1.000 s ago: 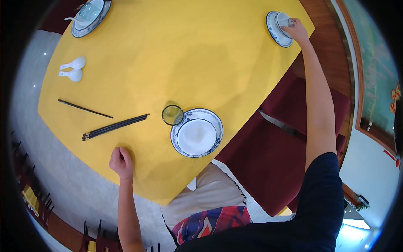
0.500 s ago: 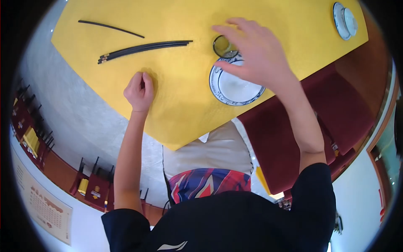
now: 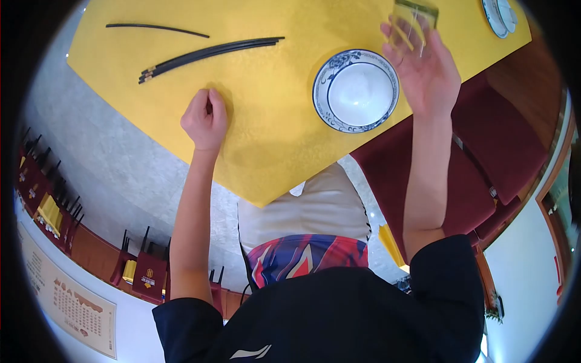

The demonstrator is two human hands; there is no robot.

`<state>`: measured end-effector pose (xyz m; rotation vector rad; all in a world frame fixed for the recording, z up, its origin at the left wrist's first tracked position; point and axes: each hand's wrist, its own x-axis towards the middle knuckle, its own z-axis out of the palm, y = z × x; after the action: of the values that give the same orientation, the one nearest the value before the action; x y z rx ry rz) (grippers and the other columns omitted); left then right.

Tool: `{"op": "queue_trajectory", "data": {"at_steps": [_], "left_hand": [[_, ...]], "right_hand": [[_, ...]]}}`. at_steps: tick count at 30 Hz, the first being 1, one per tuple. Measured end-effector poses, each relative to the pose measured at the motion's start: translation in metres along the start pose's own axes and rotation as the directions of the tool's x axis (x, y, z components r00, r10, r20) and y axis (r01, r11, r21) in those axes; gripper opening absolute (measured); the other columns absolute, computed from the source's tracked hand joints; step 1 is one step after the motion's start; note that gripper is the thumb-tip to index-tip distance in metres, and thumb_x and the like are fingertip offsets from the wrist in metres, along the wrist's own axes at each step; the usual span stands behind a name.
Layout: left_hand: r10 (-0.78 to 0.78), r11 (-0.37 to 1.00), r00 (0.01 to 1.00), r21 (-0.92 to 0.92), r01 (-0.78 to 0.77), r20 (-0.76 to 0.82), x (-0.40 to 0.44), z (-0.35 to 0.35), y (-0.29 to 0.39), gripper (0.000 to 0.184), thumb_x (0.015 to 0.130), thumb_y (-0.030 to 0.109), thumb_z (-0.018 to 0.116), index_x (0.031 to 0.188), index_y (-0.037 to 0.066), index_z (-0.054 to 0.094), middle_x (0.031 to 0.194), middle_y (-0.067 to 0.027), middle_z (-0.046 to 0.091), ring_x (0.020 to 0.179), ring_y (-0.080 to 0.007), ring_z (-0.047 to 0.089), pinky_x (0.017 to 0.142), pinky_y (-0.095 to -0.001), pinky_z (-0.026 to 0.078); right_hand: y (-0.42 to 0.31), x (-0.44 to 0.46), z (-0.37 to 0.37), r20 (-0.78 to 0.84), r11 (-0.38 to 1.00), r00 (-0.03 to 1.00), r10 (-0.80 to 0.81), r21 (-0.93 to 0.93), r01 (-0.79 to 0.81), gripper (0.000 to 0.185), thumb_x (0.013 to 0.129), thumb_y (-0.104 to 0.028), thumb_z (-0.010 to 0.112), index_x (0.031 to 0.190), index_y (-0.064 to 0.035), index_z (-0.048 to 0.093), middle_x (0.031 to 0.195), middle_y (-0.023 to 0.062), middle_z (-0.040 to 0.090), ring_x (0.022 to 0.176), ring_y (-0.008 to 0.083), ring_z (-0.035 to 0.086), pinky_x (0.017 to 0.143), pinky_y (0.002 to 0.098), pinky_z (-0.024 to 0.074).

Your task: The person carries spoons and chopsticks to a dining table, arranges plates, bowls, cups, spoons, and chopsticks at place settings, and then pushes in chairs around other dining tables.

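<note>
My right hand (image 3: 426, 72) grips a clear glass (image 3: 413, 27) above the yellow table, just right of a white bowl (image 3: 360, 94) that sits on a blue-patterned plate (image 3: 324, 106). Closed in a fist, my left hand (image 3: 204, 120) rests on the tablecloth, and nothing shows in it. Several black chopsticks (image 3: 212, 55) lie side by side beyond my left hand. One more chopstick (image 3: 158, 28) lies apart from them, farther back.
The yellow table (image 3: 272, 127) narrows to a corner before my lap. At the upper right edge stands another plate (image 3: 495, 18) with a bowl (image 3: 507, 17). Dark red chairs (image 3: 436, 175) are along the right side.
My right hand has come back from the far right bowl, taken hold of the glass beside the near plate and lifted it to the right. My left hand is still a fist.
</note>
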<state>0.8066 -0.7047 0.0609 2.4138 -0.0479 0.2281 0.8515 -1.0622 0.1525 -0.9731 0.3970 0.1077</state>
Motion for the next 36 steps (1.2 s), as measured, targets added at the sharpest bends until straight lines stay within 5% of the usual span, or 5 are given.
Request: {"op": "queue_trajectory", "data": {"at_steps": [3, 7, 10, 24, 36], "left_hand": [[-0.011, 1.000, 1.000, -0.018, 0.011, -0.001, 0.000, 0.002, 0.000, 0.032, 0.091, 0.008, 0.062, 0.063, 0.004, 0.046, 0.053, -0.0081, 0.041, 0.043, -0.0168, 0.039, 0.042, -0.0303, 0.032], [-0.006, 1.000, 1.000, -0.017, 0.006, -0.009, -0.001, 0.002, 0.001, 0.032, 0.091, 0.009, 0.062, 0.063, 0.004, 0.046, 0.053, -0.0075, 0.041, 0.043, -0.0166, 0.039, 0.043, -0.0298, 0.032], [-0.007, 1.000, 1.000, -0.016, 0.007, -0.011, 0.001, 0.004, 0.003, 0.032, 0.091, 0.009, 0.062, 0.063, 0.005, 0.047, 0.053, -0.0069, 0.041, 0.043, -0.0163, 0.038, 0.043, -0.0294, 0.032], [-0.055, 0.996, 0.998, -0.072, 0.057, 0.033, 0.004, 0.002, 0.009, 0.011, 0.089, 0.006, 0.066, 0.079, 0.004, 0.062, 0.059, -0.0033, 0.049, 0.046, -0.0113, 0.042, 0.045, -0.0270, 0.036], [0.284, 0.903, 0.912, 0.237, -0.359, 0.296, 0.115, -0.029, 0.008, 0.020, 0.083, 0.016, 0.076, 0.102, 0.010, 0.072, 0.099, -0.0071, 0.062, 0.087, -0.0202, 0.059, 0.072, -0.0329, 0.049]], "right_hand": [[0.016, -0.030, 0.006, -0.024, 0.977, 0.994, 0.104, 0.188, -0.097, 0.051, 0.082, -0.021, 0.073, 0.126, -0.0025, 0.055, 0.114, 0.0121, 0.063, 0.109, 0.0267, 0.062, 0.093, 0.0390, 0.0504], [0.026, -0.056, 0.012, 0.034, 0.911, 0.988, -0.151, -0.384, 0.153, 0.048, 0.076, -0.004, 0.073, 0.121, -0.0006, 0.056, 0.119, 0.0104, 0.062, 0.109, 0.0238, 0.061, 0.097, 0.0366, 0.0479], [0.011, -0.069, 0.018, 0.203, 0.298, 0.963, -0.174, -0.922, 0.249, 0.049, 0.071, -0.006, 0.076, 0.116, -0.0058, 0.055, 0.119, 0.0054, 0.063, 0.109, 0.0238, 0.060, 0.095, 0.0377, 0.0458], [0.021, -0.070, 0.006, 0.308, -0.150, 0.946, -0.098, -0.945, 0.291, 0.057, 0.068, -0.010, 0.080, 0.119, -0.0090, 0.055, 0.120, 0.0095, 0.057, 0.110, 0.0310, 0.054, 0.095, 0.0408, 0.0426], [0.016, -0.089, 0.009, 0.367, -0.023, 0.873, -0.321, -0.924, 0.381, 0.065, 0.068, -0.011, 0.079, 0.129, -0.0063, 0.056, 0.126, 0.0130, 0.056, 0.115, 0.0300, 0.053, 0.096, 0.0387, 0.0445]]}}
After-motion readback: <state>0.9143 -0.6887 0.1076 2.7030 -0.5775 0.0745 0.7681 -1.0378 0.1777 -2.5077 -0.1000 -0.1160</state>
